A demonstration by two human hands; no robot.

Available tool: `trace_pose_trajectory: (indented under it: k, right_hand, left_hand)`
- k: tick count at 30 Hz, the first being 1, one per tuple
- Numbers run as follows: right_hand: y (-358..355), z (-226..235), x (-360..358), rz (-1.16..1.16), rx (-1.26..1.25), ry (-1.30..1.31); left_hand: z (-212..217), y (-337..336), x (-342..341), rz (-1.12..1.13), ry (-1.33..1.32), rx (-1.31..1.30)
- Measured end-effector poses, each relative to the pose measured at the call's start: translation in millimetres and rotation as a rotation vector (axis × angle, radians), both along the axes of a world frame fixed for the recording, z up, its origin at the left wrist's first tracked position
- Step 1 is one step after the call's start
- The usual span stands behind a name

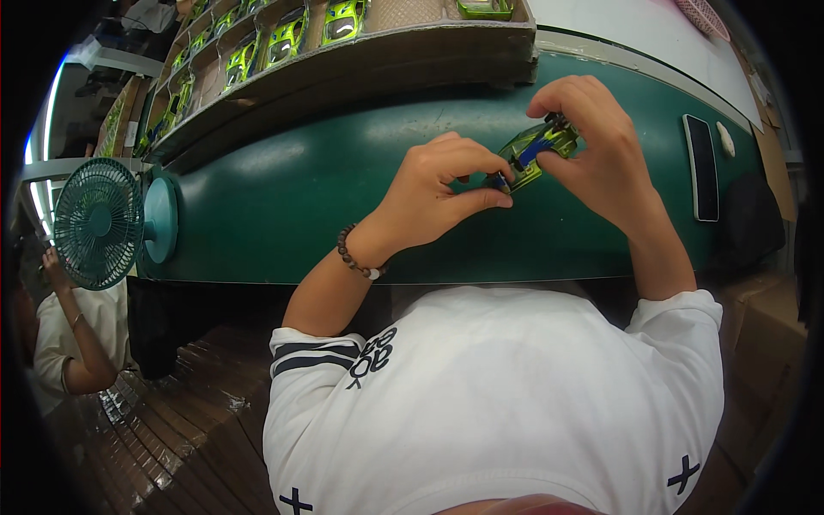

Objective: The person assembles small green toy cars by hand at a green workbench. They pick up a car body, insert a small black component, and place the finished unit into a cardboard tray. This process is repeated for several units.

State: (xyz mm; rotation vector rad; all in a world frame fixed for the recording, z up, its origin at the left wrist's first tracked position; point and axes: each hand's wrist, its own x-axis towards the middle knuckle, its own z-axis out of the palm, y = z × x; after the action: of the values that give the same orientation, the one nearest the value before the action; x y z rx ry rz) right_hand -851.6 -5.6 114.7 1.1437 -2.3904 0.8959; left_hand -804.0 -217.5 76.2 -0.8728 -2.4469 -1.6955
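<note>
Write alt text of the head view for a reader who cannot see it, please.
A person's left hand and right hand hold a green toy car over a green table. Beyond them, a box holds similar cars; a fan stands left, a phone lies right.

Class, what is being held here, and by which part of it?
A green toy car: the left hand holds its near, left end; the right hand grips its far, right end.
</note>
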Motion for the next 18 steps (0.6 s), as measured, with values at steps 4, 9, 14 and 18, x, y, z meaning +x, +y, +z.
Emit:
trace_pose_trajectory:
  k: [4, 9, 14, 18]
  right_hand:
    - [-15, 0, 2, -0.06, -0.153, 0.042]
    - [-14, -16, 3, -0.107, -0.43, 0.222]
    - [-20, -39, 21, 0.036, -0.421, 0.244]
    - [-32, -52, 19, 0.123, -0.429, 0.072]
  left_hand:
    - [-6, -2, 2, -0.034, -0.292, 0.221]
    - [-13, 0, 2, -0.038, -0.361, 0.578]
    - [-10, 3, 4, 0.184, -0.121, 0.368]
    - [-15, 9, 4, 0.273, 0.083, 0.375]
